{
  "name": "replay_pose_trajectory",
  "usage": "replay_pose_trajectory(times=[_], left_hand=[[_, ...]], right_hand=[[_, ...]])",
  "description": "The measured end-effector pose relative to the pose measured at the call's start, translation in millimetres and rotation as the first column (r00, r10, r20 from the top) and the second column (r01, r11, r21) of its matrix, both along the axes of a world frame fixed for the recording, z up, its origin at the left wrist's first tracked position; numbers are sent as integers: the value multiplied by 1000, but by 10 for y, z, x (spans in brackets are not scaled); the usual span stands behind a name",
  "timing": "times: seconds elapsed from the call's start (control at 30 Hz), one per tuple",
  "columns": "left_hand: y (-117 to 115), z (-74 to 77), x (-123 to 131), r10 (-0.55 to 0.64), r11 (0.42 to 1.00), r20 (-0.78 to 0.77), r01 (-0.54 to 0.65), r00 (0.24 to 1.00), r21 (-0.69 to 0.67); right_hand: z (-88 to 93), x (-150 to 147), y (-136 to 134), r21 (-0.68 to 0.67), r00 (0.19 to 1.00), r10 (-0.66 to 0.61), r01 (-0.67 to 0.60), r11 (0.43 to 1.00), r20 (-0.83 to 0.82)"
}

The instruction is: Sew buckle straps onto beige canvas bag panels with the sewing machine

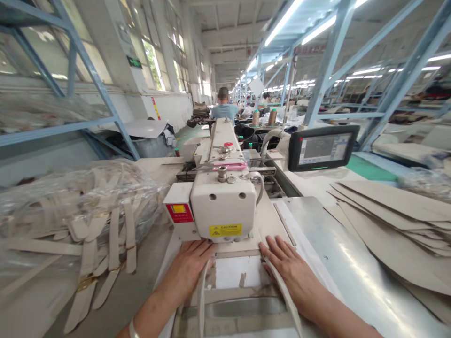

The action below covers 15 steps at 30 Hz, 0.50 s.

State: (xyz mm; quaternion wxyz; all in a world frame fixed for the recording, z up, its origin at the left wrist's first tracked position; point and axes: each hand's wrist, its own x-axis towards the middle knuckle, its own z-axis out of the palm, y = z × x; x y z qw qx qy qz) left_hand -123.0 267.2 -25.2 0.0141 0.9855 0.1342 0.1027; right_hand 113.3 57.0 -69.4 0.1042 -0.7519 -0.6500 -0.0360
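A yellow label [225, 230] on the front of the sewing machine [225, 204] reads "CAUTION", with warning triangles at its left. Lettering on the red label [180, 217] of the machine's side box [178, 192], the green wall sign [134, 62], the monitor screen [319, 149] and the distant red banner [314, 49] is too small or blurred to read.
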Motion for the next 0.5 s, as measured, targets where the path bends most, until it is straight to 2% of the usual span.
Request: replay_pose_trajectory(times=[0.1,0.2,0.3,0.5], left_hand=[[23,-37,-30,-26,1000,-13,27,1000,7],[82,-78,-30,8,1000,-44,-9,999,-6],[117,-147,-27,1,1000,-1,-1,1000,-7],[74,-323,-61,-34,993,95,23,995,115]], right_hand=[[-14,-25,11,-10,997,-28,29,1000,74],[13,-73,23,-51,991,-62,68,996,115],[66,-122,32,-88,988,-98,109,990,120],[122,-104,5,-77,976,-209,214,974,64]])
